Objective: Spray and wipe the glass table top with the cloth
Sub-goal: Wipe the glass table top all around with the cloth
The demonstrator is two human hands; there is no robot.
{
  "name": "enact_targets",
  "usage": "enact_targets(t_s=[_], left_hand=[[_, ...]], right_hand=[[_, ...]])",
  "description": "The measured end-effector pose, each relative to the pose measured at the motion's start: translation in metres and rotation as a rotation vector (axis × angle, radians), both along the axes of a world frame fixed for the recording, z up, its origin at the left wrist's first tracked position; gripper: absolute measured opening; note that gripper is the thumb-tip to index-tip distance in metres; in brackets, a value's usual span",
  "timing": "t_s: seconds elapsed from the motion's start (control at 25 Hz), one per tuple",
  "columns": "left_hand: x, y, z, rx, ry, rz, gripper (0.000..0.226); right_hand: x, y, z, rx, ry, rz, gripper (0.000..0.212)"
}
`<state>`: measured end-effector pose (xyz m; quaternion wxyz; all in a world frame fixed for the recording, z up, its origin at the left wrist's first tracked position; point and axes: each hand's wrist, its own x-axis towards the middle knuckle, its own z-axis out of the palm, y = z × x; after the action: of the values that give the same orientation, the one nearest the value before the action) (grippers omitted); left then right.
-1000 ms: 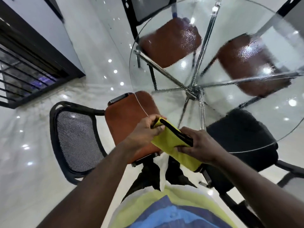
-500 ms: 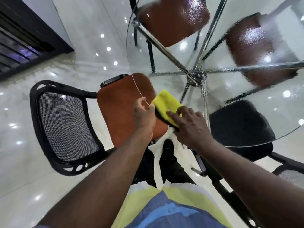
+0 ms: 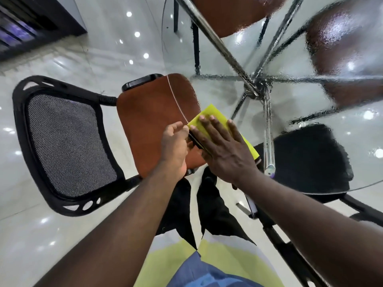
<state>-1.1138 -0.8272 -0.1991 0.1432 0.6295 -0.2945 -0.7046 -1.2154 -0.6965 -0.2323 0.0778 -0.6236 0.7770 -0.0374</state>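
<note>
The round glass table top [image 3: 217, 88] fills the upper right and is covered in wet droplets. A folded yellow cloth [image 3: 209, 112] with a black edge lies flat on the glass, right at the near-left rim. My right hand [image 3: 223, 150] lies on top of it, palm down and fingers spread. My left hand [image 3: 174, 146] is at the rim beside it, fingers curled on the cloth's black edge. No spray bottle is in view.
A chair with a brown seat [image 3: 149, 112] and a black mesh back [image 3: 68, 146] stands at the rim under my left hand. Beneath the glass are chrome legs [image 3: 257, 88], a black seat [image 3: 306, 154] and two brown seats [image 3: 348, 65]. The floor is glossy tile.
The cloth went from being held in the air by both hands down onto the glass at the rim. My right hand has flattened on top of it.
</note>
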Motion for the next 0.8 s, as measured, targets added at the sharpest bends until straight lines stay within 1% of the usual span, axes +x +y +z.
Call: enact_targets(t_s=[0.16,0.32,0.4,0.48,0.56,0.64,0.8], left_hand=[[-0.002,-0.013,-0.010,-0.042,-0.024,0.000,0.020],[-0.003,-0.029,-0.014,-0.049,0.058,0.042,0.022],[-0.001,-0.039,-0.015,-0.057,0.065,0.082,0.030],[-0.001,-0.048,-0.018,-0.072,0.026,0.114,0.039],[-0.001,-0.055,-0.022,-0.076,0.008,0.149,0.042],[-0.005,-0.059,-0.023,-0.077,0.011,0.129,0.049],[-0.014,-0.058,-0.026,-0.104,-0.009,-0.001,0.086]], right_hand=[[-0.012,0.000,0.002,-0.048,-0.019,0.040,0.060],[-0.016,-0.026,0.005,0.002,-0.009,0.062,0.062],[-0.021,-0.051,0.005,0.025,-0.010,0.071,0.063],[-0.026,-0.075,0.004,0.030,0.006,0.072,0.061],[-0.031,-0.096,0.001,0.032,0.006,0.081,0.060],[-0.041,-0.112,0.000,0.019,0.001,0.082,0.058],[-0.064,-0.135,-0.001,0.023,0.024,-0.028,0.061]])
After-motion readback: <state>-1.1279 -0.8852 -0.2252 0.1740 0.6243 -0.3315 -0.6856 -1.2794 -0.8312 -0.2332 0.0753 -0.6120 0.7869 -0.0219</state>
